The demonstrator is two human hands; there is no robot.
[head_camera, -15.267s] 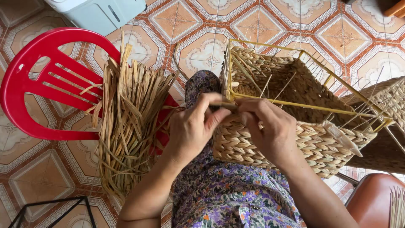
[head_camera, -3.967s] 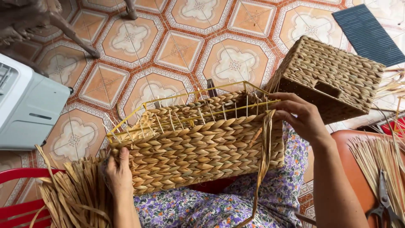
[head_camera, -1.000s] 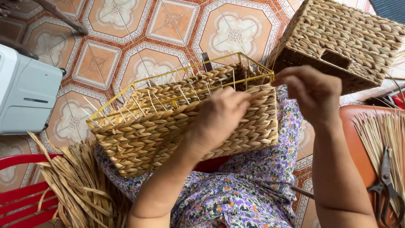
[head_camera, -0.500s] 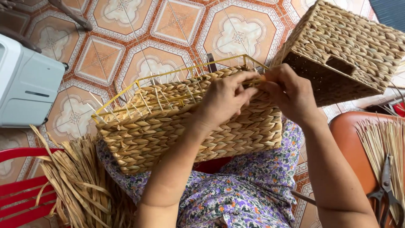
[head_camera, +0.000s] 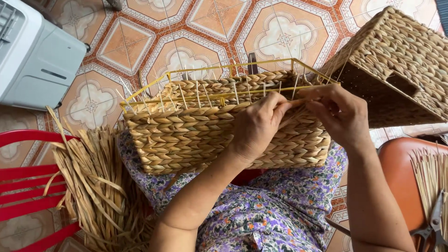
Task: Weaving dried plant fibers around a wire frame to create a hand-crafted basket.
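Head view, sole frame catalogued.

Item one: half-woven basket [head_camera: 186, 140], braided from tan fibre over a yellow wire frame [head_camera: 219, 72], resting on the person's lap at the centre of the frame, long side toward the camera, slightly tilted. Thin upright stakes stand above the woven rim.

Item two: left hand [head_camera: 256, 128], at about 3 o'clock of the basket's front wall, palm laid on the weave, fingers curled up to the rim and pinching a flat fibre strand [head_camera: 298, 100].

Item three: right hand [head_camera: 343, 114], just beside the left, at the basket's right upper corner; fingers bent and closed on the same strand near the wire edge. The two hands' fingertips nearly meet.

Item four: finished woven basket [head_camera: 401, 60], at 2 o'clock, lying on its side on the floor, handle slot visible, close behind the right hand.

Item five: bundle of dried fibre strips [head_camera: 98, 186], at 8 o'clock, lying across a red plastic chair [head_camera: 28, 177].

Item six: orange seat [head_camera: 401, 182], at 4 o'clock, bearing a sheaf of thin straws [head_camera: 429, 172] and scissors [head_camera: 431, 224] at the frame edge.

Item seven: grey-white appliance [head_camera: 37, 56], at 10 o'clock, on the patterned tile floor [head_camera: 196, 42].

Item eight: floral purple garment [head_camera: 261, 214], at 6 o'clock, under the basket.
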